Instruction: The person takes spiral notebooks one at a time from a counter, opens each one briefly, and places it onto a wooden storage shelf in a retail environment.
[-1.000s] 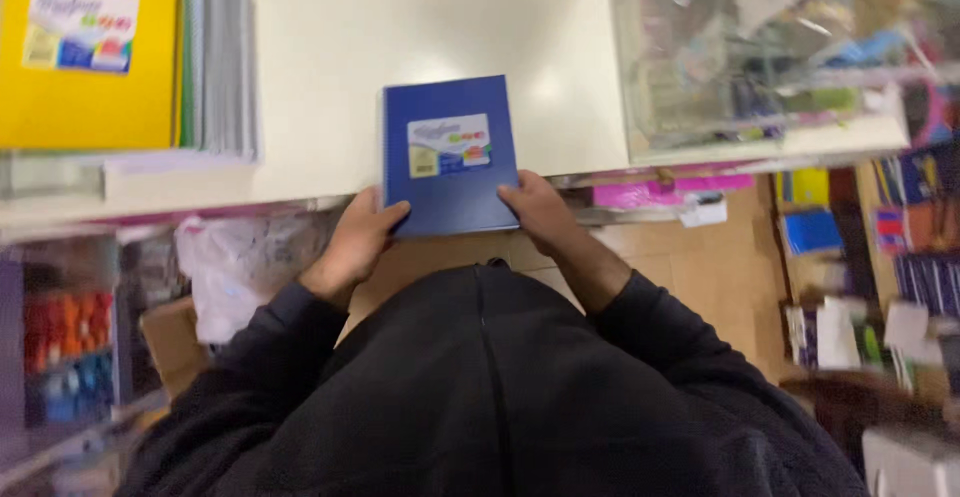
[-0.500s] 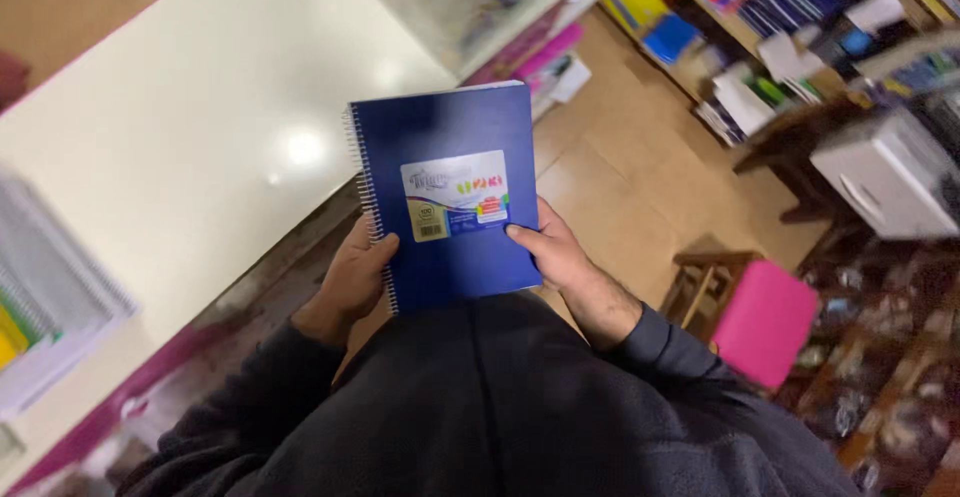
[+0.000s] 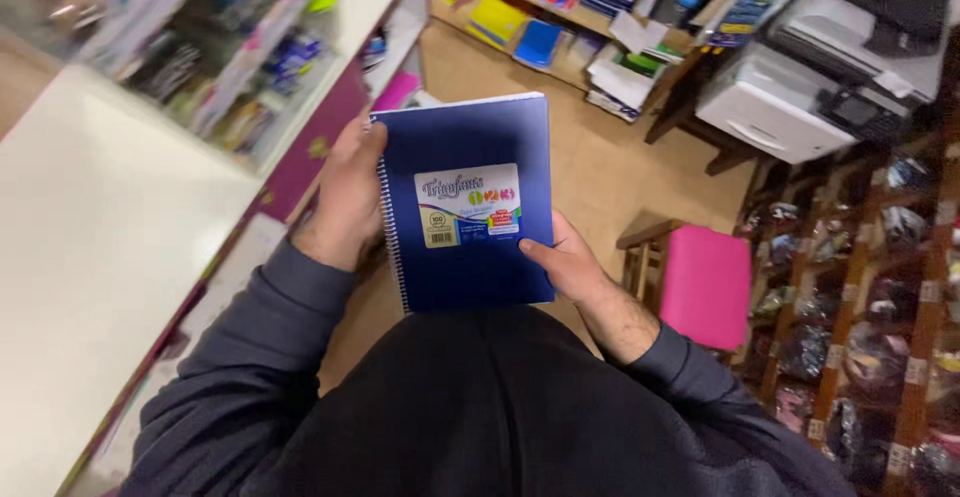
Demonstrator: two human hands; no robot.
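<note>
- Since the earlier frames, I am seeing the view swinging away from the white counter [image 3: 90, 257], and the blue spiral notebook [image 3: 465, 207] is now hanging over the tan floor.
- My left hand [image 3: 350, 192] is clasping the notebook's spiral edge, fingers curled around it.
- My right hand [image 3: 565, 262] is pinching its lower right corner, thumb on the cover.
- Shelves [image 3: 560, 17] ahead are holding stacked notebooks and folders.
- Beside them, a printer [image 3: 800, 97] is sitting, with a pink stool [image 3: 705, 282] near my right hand.

Left hand [image 3: 350, 197], right hand [image 3: 572, 267] (both clasped, forearms raised)
</note>
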